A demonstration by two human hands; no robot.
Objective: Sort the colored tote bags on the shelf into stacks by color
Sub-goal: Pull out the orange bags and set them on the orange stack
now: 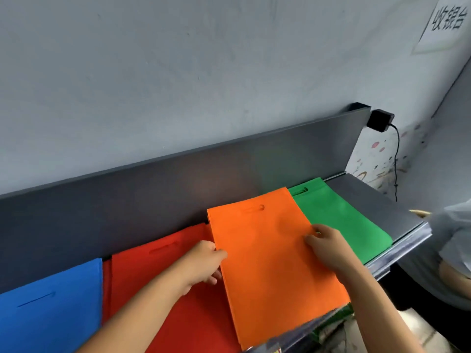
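progress: looks nearly done. four colour piles lie side by side on the shelf [377,200], no mixed heap in view; judging by that, only squaring up the orange pile is left, tho the shelf's left end runs out of frame.
orange stack [275,263]: centre-right, several bags thick, tilted a bit vs the shelf front, its near corner hanging over the front lip. overlaps the red pile's right edge and the green pile's left edge.
left hand [204,263]: at the orange stack's left edge, thumb on top, fingers [215,277] curled under/along the edge, so pinching the pile.
right hand [328,248]: on the stack's right edge, fingers [314,231] bent over the top sheet, pressing or gripping the edge; cant tell if any go underneath.
red stack [158,276]: left of orange, flat, partly under the left forearm.
blue stack [51,309]: far left, just beside red, cut off by frame.
green stack [339,220]: right of orange, up against the back panel.
material: thin non-woven fabric, matte, faint grain; flat rectangles w/ die-cut slot handles near the top edge. floppy, slides easily sheet on sheet.
shelf: smooth dark grey metal w/ upright back panel.
other: second person's arm at right edge; black adapter [379,120] w/ cord on the wall.
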